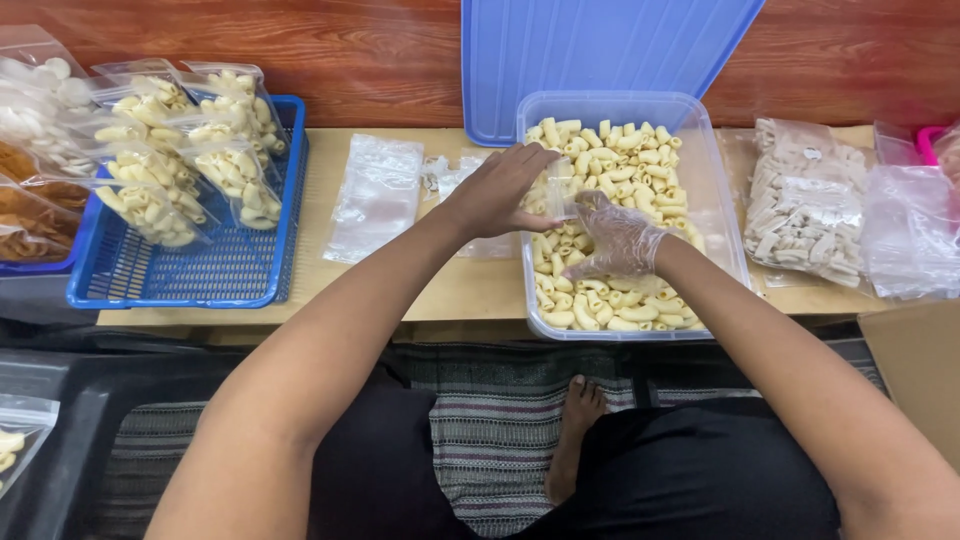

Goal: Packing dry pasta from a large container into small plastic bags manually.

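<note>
Over the clear plastic tub of pale tube-shaped crackers [640,180], the left hand [500,190] pinches a small clear plastic bag [562,190], while the gloved right hand [618,238] is cupped narrow over crackers just beside it. Several filled bags [180,150] lie in the blue mesh basket [200,275] at far left; the tub remains nearly full, and empty flat bags [378,195] wait on the wooden surface [470,290].
</note>
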